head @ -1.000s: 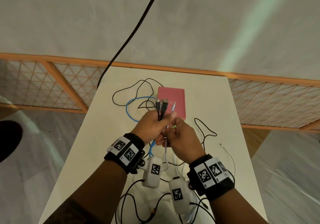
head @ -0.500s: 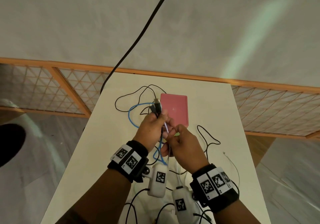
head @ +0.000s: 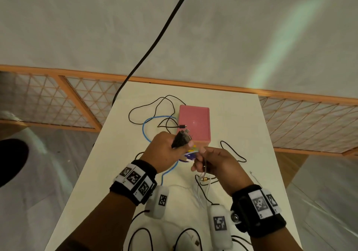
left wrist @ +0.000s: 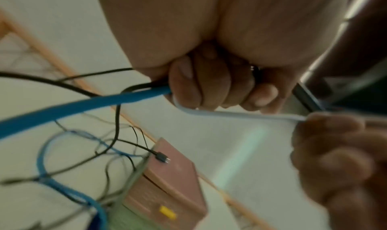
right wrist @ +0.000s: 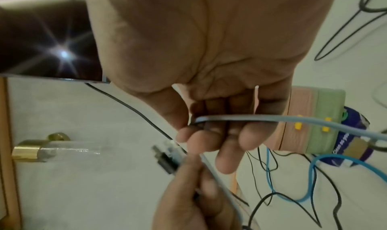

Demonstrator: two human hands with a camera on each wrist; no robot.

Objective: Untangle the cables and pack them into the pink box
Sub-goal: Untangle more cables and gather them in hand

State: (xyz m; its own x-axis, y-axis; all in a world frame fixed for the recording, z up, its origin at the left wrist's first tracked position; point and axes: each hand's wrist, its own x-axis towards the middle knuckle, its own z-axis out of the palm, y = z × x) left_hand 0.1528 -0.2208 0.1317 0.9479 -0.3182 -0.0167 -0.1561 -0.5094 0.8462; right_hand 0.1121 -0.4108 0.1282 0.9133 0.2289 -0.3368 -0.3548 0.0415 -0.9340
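The pink box stands closed on the far middle of the white table, with a small black plug lying on its lid. My left hand grips a bundle of cable ends; its black USB plugs stick out above the fist. The left wrist view shows its fingers curled round a blue cable, a black cable and a white cable. That white cable runs taut to my right hand, which pinches it just right of the left hand.
Loose black loops and the blue cable lie left of the box; another black loop lies right. A purple packet sits under my hands. A thick black cord hangs in front of the wall. An orange lattice fence borders the table.
My hands were pressed together; now they have drawn slightly apart, with the white cable stretched between them. The left fist has tilted the plugs to the right.
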